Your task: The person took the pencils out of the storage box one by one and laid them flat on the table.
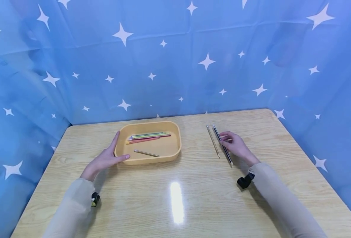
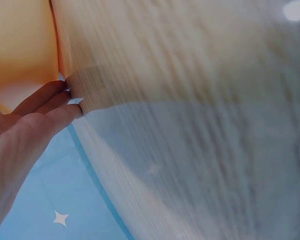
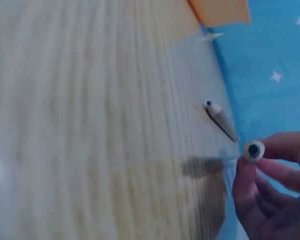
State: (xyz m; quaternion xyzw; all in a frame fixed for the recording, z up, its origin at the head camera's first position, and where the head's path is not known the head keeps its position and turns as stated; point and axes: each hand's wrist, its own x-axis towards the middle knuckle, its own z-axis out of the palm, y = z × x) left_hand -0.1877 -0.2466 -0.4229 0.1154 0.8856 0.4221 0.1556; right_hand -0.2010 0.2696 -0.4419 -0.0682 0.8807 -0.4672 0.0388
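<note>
While the right hand (image 1: 234,145) is pinching a dark pencil (image 1: 227,155) between thumb and fingers, the left hand (image 1: 106,159) is resting against the left end of a shallow orange tray (image 1: 151,161), its thumb lying over the near corner and its fingers spreading straight along the outer wall. The step in hand is seemingly the pick-up of the dark pencil, which is lying on the right side of the desk (image 1: 145,201) in the head view; in the right wrist view its tip is appearing just apart from its shadow, so at least that end is probably hanging above the wood. The next move is likely calling for a steady pinch and a straight lift, with the left hand keeping the tray from sliding.

A light pencil (image 1: 213,141) is lying just beside the held one, on the tray side, so a low sideways sweep could be knocking it askew. The tray's raised rim is also standing as a low barrier. Inside, a bundle of coloured pencils (image 1: 149,136) is lying toward the far wall, and a single pencil (image 1: 147,153) is resting near the front wall. A blue starred cloth (image 1: 175,76) is hanging behind the desk, and a bright glare is showing on the near wood.
</note>
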